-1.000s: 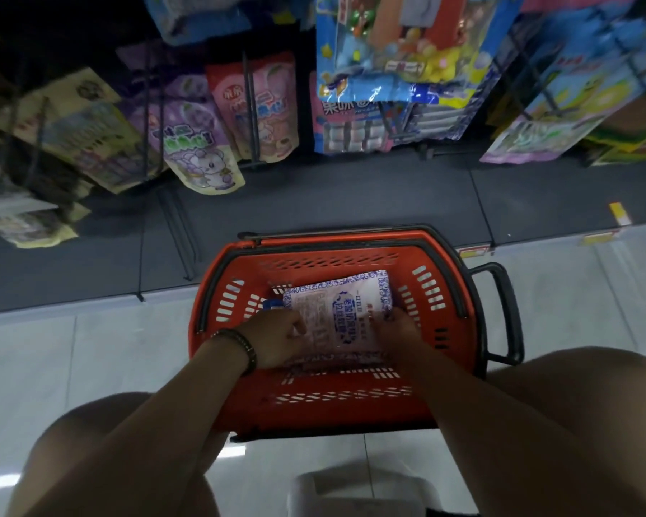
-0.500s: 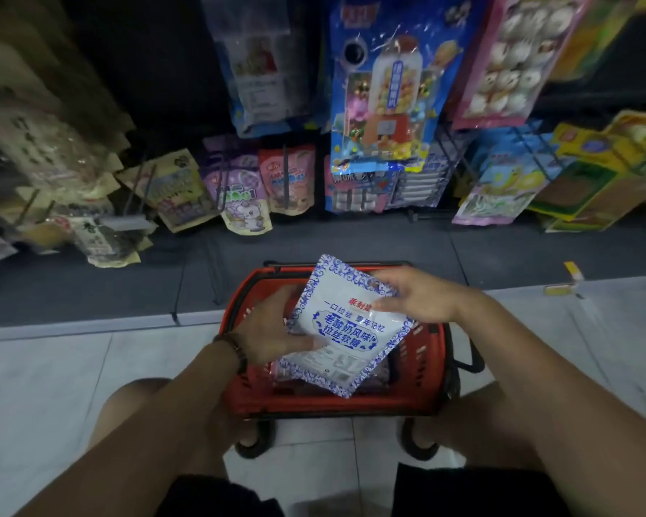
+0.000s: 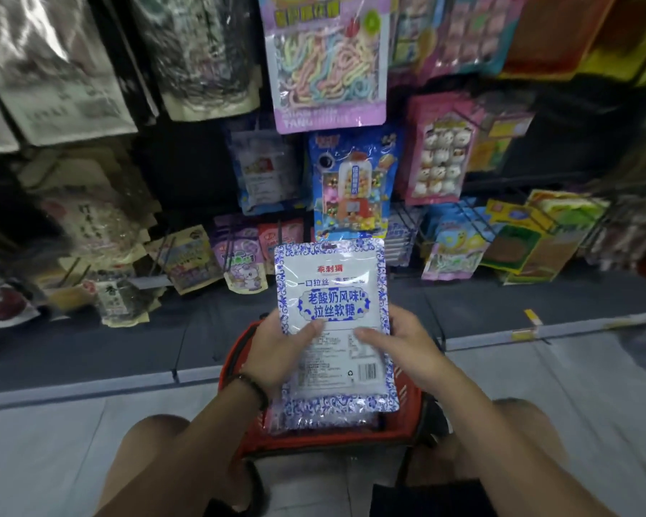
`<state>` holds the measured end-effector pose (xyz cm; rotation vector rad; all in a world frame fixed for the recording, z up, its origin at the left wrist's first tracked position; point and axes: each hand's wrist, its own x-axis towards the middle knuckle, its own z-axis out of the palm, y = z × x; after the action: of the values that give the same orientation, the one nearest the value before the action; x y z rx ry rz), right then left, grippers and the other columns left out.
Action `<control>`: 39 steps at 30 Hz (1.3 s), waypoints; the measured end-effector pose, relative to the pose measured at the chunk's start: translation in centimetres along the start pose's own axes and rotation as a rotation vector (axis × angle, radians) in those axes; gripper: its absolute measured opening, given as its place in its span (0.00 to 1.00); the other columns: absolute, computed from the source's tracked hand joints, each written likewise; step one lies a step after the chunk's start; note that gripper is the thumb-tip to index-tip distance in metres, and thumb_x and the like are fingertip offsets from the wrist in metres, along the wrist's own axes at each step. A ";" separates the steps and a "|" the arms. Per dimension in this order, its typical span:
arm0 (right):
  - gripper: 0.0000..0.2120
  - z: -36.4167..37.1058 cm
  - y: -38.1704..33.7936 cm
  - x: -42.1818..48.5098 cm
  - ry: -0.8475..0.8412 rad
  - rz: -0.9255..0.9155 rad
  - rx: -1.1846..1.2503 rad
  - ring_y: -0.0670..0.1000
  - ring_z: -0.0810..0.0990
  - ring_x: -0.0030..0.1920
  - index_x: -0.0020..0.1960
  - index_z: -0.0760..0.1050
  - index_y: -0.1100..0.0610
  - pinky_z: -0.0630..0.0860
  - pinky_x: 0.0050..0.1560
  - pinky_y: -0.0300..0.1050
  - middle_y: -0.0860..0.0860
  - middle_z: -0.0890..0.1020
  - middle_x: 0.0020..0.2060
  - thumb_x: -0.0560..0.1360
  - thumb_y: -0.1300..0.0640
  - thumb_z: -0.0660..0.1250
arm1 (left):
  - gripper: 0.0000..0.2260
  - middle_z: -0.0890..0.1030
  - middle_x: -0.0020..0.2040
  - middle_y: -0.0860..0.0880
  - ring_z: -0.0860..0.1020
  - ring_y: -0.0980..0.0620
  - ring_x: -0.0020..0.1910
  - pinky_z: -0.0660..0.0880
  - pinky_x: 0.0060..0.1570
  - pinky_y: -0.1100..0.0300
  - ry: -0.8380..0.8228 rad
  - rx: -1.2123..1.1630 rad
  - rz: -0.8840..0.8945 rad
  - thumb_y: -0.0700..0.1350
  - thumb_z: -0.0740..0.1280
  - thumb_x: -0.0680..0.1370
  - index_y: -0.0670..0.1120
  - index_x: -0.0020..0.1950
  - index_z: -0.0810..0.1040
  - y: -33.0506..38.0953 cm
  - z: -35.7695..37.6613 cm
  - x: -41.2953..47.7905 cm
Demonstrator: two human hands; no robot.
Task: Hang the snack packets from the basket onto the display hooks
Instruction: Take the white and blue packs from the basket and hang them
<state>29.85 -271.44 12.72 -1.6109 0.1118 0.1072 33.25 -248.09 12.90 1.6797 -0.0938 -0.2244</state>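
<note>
1. Packet [image 3: 332, 311] held upright over basket [image 3: 235, 356], hang-hole at 12.
2. L hand [image 3: 280, 348] grips its 9 edge, R hand [image 3: 403, 341] its 3 edge; thumbs pinch the front.
3. Step, I'd say: transfer to rack. Next: line hole w/ hook [image 3: 407, 218] at 1.

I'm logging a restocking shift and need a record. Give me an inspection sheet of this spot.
Surface: pale tiled floor, dark shelf base.
Job's things: blue-and-white snack packet held upright above the red basket.
Clutter: nothing seen.
Hands: left hand and right hand both grip the packet's sides.
Cables: nothing seen.
Surroundings: hanging packets fill the rack, including a rainbow candy packet.
</note>
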 end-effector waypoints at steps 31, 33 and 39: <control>0.22 -1.5 -4.2 2.1 0.258 -0.067 0.145 0.53 0.85 0.64 0.74 0.76 0.56 0.78 0.72 0.59 0.53 0.86 0.62 0.82 0.52 0.73 | 0.09 0.89 0.57 0.55 0.86 0.58 0.57 0.78 0.70 0.46 0.016 -0.127 -0.071 0.48 0.71 0.83 0.49 0.62 0.84 5.2 0.7 0.0; 0.17 -1.5 -4.2 2.2 0.243 -0.103 0.133 0.53 0.85 0.65 0.69 0.80 0.57 0.76 0.75 0.61 0.52 0.88 0.62 0.83 0.54 0.72 | 0.11 0.88 0.61 0.49 0.85 0.48 0.63 0.77 0.70 0.39 0.010 -0.128 -0.040 0.46 0.73 0.81 0.49 0.64 0.84 5.1 0.5 0.3; 0.04 -2.2 -3.9 2.2 0.306 -0.159 0.087 0.47 0.87 0.51 0.55 0.82 0.59 0.80 0.56 0.42 0.52 0.90 0.50 0.85 0.63 0.68 | 0.14 0.87 0.62 0.44 0.85 0.40 0.63 0.78 0.68 0.36 -0.006 -0.238 -0.013 0.44 0.72 0.81 0.46 0.67 0.80 6.3 1.3 1.3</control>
<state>32.59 -273.51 16.33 -1.5340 0.2212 -0.2647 34.68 -250.37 18.92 1.4431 -0.0586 -0.2406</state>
